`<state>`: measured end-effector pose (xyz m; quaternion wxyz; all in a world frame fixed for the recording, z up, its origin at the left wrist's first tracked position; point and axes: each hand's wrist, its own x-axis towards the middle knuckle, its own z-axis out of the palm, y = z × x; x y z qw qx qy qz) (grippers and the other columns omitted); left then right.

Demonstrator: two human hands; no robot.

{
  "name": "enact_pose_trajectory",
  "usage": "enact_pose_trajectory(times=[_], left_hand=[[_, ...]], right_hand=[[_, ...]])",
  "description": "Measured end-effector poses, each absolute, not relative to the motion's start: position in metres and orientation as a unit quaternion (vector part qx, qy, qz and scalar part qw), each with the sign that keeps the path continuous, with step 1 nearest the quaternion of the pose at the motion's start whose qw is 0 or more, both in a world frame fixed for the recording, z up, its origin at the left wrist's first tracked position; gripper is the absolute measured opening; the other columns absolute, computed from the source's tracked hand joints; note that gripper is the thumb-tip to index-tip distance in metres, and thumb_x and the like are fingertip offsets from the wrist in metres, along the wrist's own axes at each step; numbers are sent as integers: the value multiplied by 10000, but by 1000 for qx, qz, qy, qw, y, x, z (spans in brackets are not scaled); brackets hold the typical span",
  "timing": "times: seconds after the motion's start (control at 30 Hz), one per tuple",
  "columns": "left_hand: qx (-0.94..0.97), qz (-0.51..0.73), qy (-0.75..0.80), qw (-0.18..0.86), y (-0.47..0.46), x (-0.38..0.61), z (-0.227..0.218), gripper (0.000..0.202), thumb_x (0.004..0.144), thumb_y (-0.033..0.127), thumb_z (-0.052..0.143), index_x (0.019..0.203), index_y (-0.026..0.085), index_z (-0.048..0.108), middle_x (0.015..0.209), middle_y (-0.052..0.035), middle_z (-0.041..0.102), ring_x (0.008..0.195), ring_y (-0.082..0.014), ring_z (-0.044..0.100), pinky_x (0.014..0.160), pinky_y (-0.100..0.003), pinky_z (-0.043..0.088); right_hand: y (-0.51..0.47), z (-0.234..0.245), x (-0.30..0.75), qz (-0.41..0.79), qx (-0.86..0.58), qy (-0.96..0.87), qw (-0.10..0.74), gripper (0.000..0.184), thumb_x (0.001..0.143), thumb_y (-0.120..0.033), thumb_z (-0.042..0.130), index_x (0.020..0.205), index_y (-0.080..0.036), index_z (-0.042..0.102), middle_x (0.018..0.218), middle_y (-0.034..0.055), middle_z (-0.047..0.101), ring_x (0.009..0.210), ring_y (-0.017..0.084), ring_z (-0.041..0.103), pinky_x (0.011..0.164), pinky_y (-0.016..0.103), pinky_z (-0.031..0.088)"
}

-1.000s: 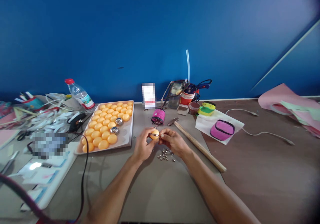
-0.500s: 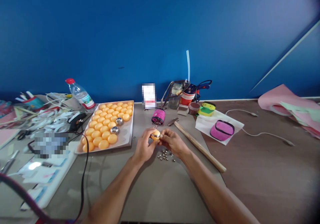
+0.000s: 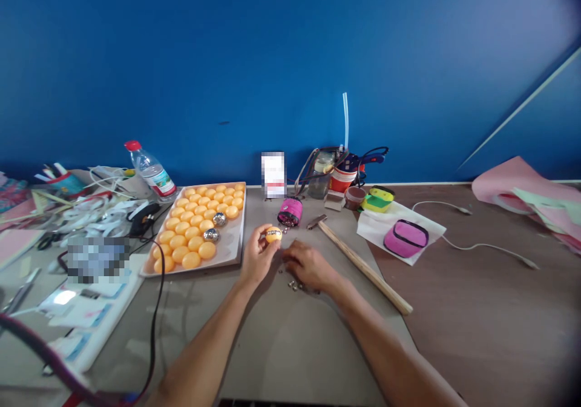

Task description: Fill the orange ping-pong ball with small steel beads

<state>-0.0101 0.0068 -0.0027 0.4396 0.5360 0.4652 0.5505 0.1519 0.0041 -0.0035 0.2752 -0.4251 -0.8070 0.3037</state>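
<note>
So, our left hand (image 3: 256,255) has the orange ball (image 3: 273,235) pinched between thumb and fingertips, held up just above the table (image 3: 290,346). It's right off the near-right corner of the tray (image 3: 238,255). The ball has a band of shiny studs across its middle.

Our right hand (image 3: 309,268) is down low just beside it, palm down over the little pile of loose metal studs (image 3: 294,284) on the tabletop. The fingers are curled under, so we can't tell if it has actually grabbed one or is just resting on them.

The tray is packed with rows of plain orange balls (image 3: 190,237), plus two silver studded balls (image 3: 211,234) sitting among them toward the right side. A pink tub (image 3: 289,211) lies tipped on its side just behind the held ball. A wooden-handled hammer (image 3: 363,266) lies diagonally to the right of our right hand, close by but not touching. Further right there's a pink pouch (image 3: 405,237) on a white sheet, well apart from both hands.
</note>
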Motion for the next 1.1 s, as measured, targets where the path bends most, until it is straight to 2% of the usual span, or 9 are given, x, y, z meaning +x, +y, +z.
enact_pose_trajectory(times=[0.1,0.2,0.37,0.57,0.63,0.73,0.87,0.97,1.1], left_hand=[[552,542,464,431,8,-10,-6,398,758,312,633,1100,164,497,1004,-76,612,790,-146,625,744,-297,523],[565,532,468,423,7,-10,-10,395,762,306,629,1108,165,500,1015,-83,611,830,-161,626,772,-309,521],[570,528,468,422,6,-10,-8,381,767,307,625,1100,167,502,1034,-85,607,853,-163,624,776,-309,522],[546,544,473,427,6,-10,-3,386,760,326,631,1086,164,500,974,-69,618,785,-144,629,724,-289,538],[546,545,473,426,7,-10,-3,388,762,326,628,1089,163,497,953,-65,621,754,-136,628,712,-285,538],[550,545,469,425,7,-11,-4,393,762,327,626,1096,166,493,968,-67,616,737,-132,624,697,-285,536],[549,546,467,426,8,-11,-6,398,762,329,628,1099,165,495,997,-74,607,765,-141,621,708,-296,532],[550,543,470,426,7,-11,-6,395,764,338,626,1095,165,498,991,-74,608,754,-137,617,718,-301,531],[538,547,468,439,6,-10,-3,407,750,348,642,1089,168,505,1011,-74,599,787,-139,613,716,-283,533]], right_hand=[[-2,0,147,215,-414,-866,180,221,794,-173,591,1001,-209,660,908,63,608,896,189,558,819,322,370],[-4,3,143,187,-423,-874,152,178,814,-187,585,968,-212,670,910,63,612,892,187,559,800,314,359],[-3,2,140,202,-449,-853,172,117,813,-138,555,812,-177,665,853,57,623,824,171,568,755,290,367],[1,-2,148,265,-443,-810,280,178,807,-92,511,850,-177,662,819,38,626,776,148,569,737,259,405],[-1,-1,147,262,-426,-823,270,178,804,-107,530,884,-184,669,846,43,626,806,155,574,757,268,405],[-5,1,142,221,-404,-862,212,169,805,-156,561,916,-205,678,879,53,627,851,181,572,792,306,386],[-9,0,136,181,-403,-880,173,136,811,-163,554,853,-196,679,859,63,624,847,191,567,780,318,375],[-7,-2,137,205,-409,-867,198,138,799,-131,533,805,-186,659,834,54,620,804,173,566,774,308,382],[-2,-3,143,299,-447,-777,327,175,770,-99,479,810,-186,626,797,34,630,746,150,563,727,275,411]])
